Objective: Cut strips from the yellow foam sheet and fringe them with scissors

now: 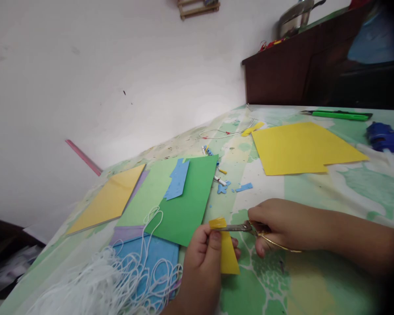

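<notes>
A patterned green-and-white tablecloth (302, 192) under coloured sheets (193, 192), string (95, 280), green cutter (339, 115).

Blue tool (385, 136) blurred, pot (293, 22) cut off

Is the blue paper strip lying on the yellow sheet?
No, the blue paper strip lies across the light green and dark green sheets.

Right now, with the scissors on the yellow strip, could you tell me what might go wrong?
The scissors sit very near the left thumb, so a slip might nick it. The cut in the yellow strip could wander, as the right hand works them unsupported above the table.
</notes>
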Demonstrator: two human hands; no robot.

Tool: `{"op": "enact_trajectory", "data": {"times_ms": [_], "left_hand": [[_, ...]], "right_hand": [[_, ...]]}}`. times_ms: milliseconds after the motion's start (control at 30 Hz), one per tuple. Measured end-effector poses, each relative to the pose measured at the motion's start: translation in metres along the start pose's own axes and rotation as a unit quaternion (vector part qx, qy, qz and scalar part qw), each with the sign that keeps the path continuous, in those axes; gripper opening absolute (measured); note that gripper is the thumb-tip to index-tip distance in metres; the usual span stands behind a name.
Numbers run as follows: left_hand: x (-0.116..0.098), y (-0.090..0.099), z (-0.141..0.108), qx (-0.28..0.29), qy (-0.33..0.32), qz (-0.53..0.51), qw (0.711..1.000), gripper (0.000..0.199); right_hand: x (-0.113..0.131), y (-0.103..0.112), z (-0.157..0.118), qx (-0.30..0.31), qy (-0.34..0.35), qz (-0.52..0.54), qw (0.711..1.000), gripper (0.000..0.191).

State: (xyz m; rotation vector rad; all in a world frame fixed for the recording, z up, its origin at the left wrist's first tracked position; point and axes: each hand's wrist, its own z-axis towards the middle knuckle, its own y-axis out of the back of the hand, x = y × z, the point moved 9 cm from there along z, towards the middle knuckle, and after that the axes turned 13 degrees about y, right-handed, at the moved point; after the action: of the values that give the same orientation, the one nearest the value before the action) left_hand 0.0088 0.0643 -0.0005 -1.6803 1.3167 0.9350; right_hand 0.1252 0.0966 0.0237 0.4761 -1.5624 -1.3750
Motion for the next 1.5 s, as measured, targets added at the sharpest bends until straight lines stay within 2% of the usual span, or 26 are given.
{"op": "enact_trajectory", "data": {"times_ms": [533, 800, 1000, 1200, 1500], "left_hand": [[0.0033, 0.0023, 0.0010, -0.013, 0.009, -0.011, 1.000, 0.018], [0.0035, 0.0012, 0.0004, -0.004, 0.013, -0.013, 1.000, 0.016], [0.0023, 0.0012, -0.0003, -0.010, 0.009, -0.008, 1.000, 0.018], [0.0045, 0.0022, 0.0003, -0.012, 0.018, -0.015, 1.000, 0.019], [0.0024, 0.0039, 0.0013, -0.014, 0.011, -0.015, 1.000, 0.022]], "right_hand": [[0.0023, -0.0010, -0.0003, 0.009, -0.002, 0.010, 1.000, 0.029], [0.0016, 0.0001, 0.0000, -0.002, 0.008, -0.014, 1.000, 0.035], [0.0019, -0.0005, 0.0001, 0.006, 0.004, 0.000, 1.000, 0.030], [-0.0005, 0.0013, -0.0008, 0.007, -0.001, -0.008, 1.000, 0.041], [0.0002, 0.0028, -0.0037, 0.015, -0.013, -0.011, 1.000, 0.044]]}}
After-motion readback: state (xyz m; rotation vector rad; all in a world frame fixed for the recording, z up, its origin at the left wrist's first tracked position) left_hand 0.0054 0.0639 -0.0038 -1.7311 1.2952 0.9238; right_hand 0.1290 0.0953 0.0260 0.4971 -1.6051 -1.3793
